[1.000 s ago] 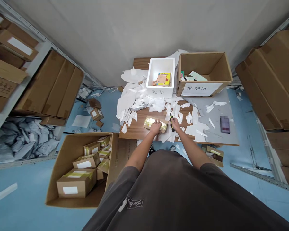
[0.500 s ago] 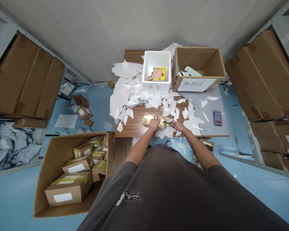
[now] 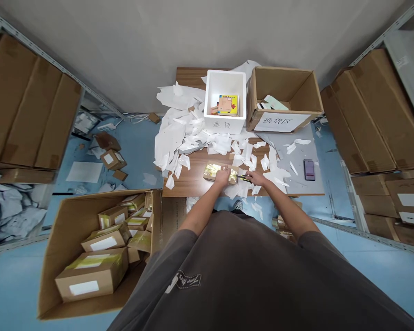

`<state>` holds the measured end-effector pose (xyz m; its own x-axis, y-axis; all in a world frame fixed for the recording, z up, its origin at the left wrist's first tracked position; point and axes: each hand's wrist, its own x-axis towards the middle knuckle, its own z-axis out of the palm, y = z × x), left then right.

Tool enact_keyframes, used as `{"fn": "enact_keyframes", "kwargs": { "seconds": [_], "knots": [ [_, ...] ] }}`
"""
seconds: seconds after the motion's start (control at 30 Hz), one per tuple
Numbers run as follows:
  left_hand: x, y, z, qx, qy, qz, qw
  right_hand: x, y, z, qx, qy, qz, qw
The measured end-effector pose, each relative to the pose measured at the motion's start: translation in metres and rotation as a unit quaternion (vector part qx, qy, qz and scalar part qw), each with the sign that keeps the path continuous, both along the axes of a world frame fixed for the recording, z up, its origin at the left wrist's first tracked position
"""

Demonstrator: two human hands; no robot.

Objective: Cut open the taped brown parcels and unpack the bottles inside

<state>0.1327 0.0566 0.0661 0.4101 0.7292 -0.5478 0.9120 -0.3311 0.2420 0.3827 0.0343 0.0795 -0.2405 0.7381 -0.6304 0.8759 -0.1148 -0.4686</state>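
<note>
A small cardboard box (image 3: 210, 170) wrapped in shiny yellowish tape lies near the front edge of the wooden table (image 3: 195, 184). My left hand (image 3: 222, 176) grips it from above, with the fingers over its top. In my right hand (image 3: 256, 178) is a black and yellow utility knife (image 3: 242, 177), pointing left. Its tip meets the right end of the box; how deep the blade goes cannot be seen. Torn white paper scraps (image 3: 239, 187) lie beside and under the box's right end.
At the back stand a white foam box (image 3: 224, 125) with small packets and a labelled carton (image 3: 279, 122). A phone (image 3: 309, 170) lies on the right. Below left, a large open carton (image 3: 51, 271) holds several taped parcels. Shelves with cartons flank both sides.
The utility knife has swung from upright to pointing left, and its tip has come to the box's right end. My left hand stays on the box. The view has shifted slightly.
</note>
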Motion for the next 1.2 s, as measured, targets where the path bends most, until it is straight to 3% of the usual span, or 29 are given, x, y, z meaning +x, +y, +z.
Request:
{"fn": "enact_keyframes", "kwargs": {
  "seconds": [0.17, 0.27, 0.37, 0.5, 0.6, 0.7, 0.9, 1.03, 1.2],
  "knots": [
    [-0.001, 0.001, 0.004, 0.007, 0.006, 0.0, 1.0, -0.004, -0.024, -0.008, -0.054, 0.072, -0.106, 0.99],
    [-0.001, 0.001, 0.005, 0.008, 0.005, -0.003, 1.0, -0.009, -0.033, -0.009, -0.078, 0.091, -0.137, 0.983],
    [-0.003, 0.0, 0.006, 0.018, 0.001, -0.006, 1.0, -0.018, -0.037, -0.01, -0.084, 0.1, -0.141, 0.981],
    [-0.006, -0.004, 0.006, 0.023, 0.006, -0.009, 1.0, -0.03, -0.042, -0.014, -0.033, 0.094, -0.112, 0.989],
    [-0.01, -0.007, 0.006, 0.028, 0.003, -0.016, 0.999, -0.024, -0.052, -0.019, -0.009, 0.084, -0.103, 0.991],
    [-0.018, -0.002, 0.003, 0.032, -0.02, -0.007, 0.999, -0.01, -0.067, -0.026, 0.003, 0.093, -0.137, 0.986],
    [-0.038, 0.024, -0.025, 0.058, 0.008, 0.015, 0.998, -0.005, -0.083, -0.034, 0.055, 0.136, -0.2, 0.969],
    [-0.04, 0.035, -0.048, 0.046, 0.015, 0.037, 0.998, -0.017, -0.083, -0.031, 0.085, 0.129, -0.171, 0.973],
    [-0.049, 0.035, -0.059, 0.101, -0.065, 0.019, 0.993, -0.03, -0.079, -0.023, 0.117, 0.048, -0.101, 0.987]
  ]
}}
